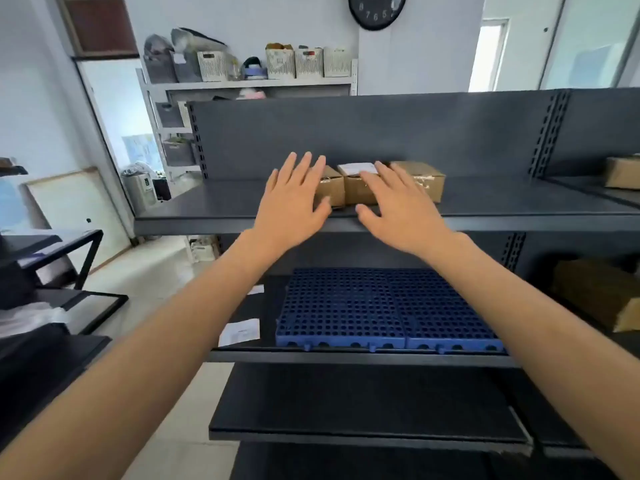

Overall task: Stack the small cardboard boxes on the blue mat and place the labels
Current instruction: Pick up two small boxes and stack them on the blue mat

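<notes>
Three small cardboard boxes stand in a row on the top dark shelf point(214, 206): a left box point(331, 188), a middle box point(358, 192) with a white label on its top, and a right box point(424, 180). My left hand point(294, 199) is spread flat in front of the left box. My right hand point(401, 206) is spread in front of the middle and right boxes. Neither hand grips anything. One shelf lower lies the blue perforated mat point(384, 306). Two white paper labels point(239, 331) lie left of the mat, the smaller one point(256, 289) further back.
More cardboard boxes sit on the right shelf unit, one up top point(621, 173) and a larger one lower point(599, 292). A bare bottom shelf point(363, 403) juts out below. A black table point(52, 258) stands to the left. White storage racks point(249, 83) line the back wall.
</notes>
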Motion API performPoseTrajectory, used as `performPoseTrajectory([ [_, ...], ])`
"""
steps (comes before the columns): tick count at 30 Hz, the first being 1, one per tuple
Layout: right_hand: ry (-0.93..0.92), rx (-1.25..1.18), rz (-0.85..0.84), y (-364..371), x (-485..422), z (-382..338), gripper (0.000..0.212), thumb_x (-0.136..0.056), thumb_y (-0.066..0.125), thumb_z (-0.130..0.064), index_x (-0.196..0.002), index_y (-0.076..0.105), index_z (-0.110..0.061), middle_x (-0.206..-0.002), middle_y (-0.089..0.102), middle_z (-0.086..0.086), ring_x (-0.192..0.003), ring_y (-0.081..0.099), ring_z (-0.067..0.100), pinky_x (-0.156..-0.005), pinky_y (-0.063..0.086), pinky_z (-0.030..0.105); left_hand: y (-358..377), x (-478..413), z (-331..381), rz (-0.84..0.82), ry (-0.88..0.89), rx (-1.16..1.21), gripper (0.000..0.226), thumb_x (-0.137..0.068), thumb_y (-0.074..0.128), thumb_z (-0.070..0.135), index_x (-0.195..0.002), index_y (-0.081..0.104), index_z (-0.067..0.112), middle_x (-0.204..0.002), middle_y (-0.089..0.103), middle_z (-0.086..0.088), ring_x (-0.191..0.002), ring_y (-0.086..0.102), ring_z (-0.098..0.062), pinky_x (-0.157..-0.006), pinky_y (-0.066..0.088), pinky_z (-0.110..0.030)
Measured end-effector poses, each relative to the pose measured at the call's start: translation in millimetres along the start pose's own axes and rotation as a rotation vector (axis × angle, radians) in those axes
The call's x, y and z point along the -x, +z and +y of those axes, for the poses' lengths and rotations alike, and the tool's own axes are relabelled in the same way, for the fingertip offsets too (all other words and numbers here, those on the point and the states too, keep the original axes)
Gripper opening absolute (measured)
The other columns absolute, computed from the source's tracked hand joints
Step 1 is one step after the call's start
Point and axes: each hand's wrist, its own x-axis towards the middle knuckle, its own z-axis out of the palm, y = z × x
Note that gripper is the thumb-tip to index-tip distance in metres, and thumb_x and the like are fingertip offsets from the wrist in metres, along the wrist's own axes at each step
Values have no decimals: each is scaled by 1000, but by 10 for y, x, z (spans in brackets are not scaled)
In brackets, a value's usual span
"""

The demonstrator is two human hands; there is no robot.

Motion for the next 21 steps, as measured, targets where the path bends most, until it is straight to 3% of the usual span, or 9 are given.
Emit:
performPoseTrajectory([
  [6,-46,49,-131,300,-662,60,73,-87,55,-38,-151,24,-20,-158,21,13,-147,10,33,-116,18,50,245,-584,-144,-235,15,88,73,-90,52,43,-152,20,21,-161,16,-7,-149,6,-29,-113,25,-56],
  [8,-36,71,-187,382,-783,63,78,-85,58,-39,-151,22,-20,-158,19,12,-146,7,37,-116,15,53,310,-657,-228,-293,33,105,76,-86,53,49,-150,24,22,-157,27,-6,-146,17,-30,-112,30,-55],
  [10,-4,80,-262,461,-859,77,80,-83,59,-43,-151,21,-22,-158,21,8,-146,7,39,-114,12,57,339,-678,-320,-333,54,109,70,-79,55,55,-140,39,23,-143,46,0,-134,39,-25,-101,42,-51],
  [13,19,107,-238,499,-889,102,77,-80,61,-51,-146,31,-24,-152,36,1,-141,27,32,-107,25,56,340,-664,-436,-303,83,153,51,-75,63,54,-116,51,26,-117,57,7,-109,54,-18,-86,49,-43],
  [18,55,157,-186,407,-854,18,62,-75,68,-53,-125,52,-20,-132,56,1,-122,47,29,-92,37,48,238,-550,-532,-258,130,209,50,-80,68,46,-122,52,24,-119,58,6,-110,53,-16,-83,40,-30],
  [21,67,210,-183,299,-791,-63,52,-73,70,-55,-109,59,-20,-118,61,2,-113,49,31,-88,36,45,124,-452,-562,-276,111,243,46,-80,68,45,-119,53,27,-115,58,11,-106,52,-14,-82,41,-32],
])
